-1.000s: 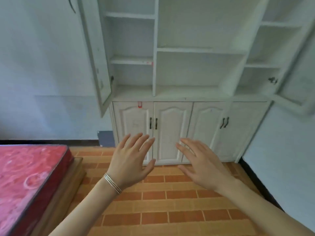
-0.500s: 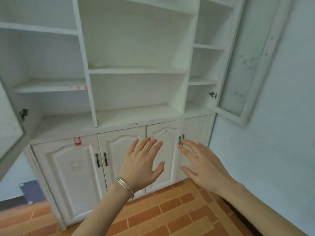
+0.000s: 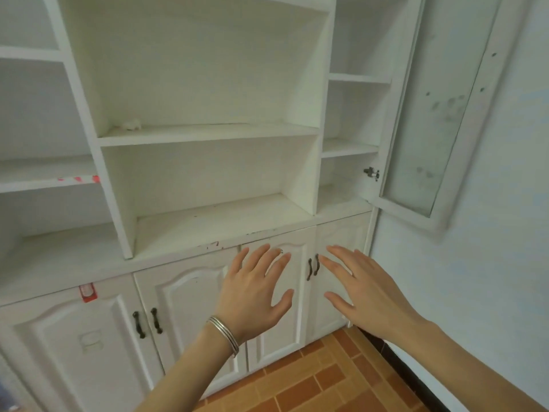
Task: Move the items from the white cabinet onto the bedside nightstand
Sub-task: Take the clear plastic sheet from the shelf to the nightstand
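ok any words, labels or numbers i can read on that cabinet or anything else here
None can be read.
Red tag on the lower left door: a pale panel in the middle, any print too blurred to read.
Red marks on the left shelf edge: only blotches, no letters to make out.
Faint scuff on the lower left door panel: an outline, not text.
Glass door: smudges only.

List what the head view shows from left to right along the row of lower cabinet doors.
Red sticker → left pair of dark handles → left hand, open, with a silver bracelet → right pair of dark handles → right hand, open → blue wall.
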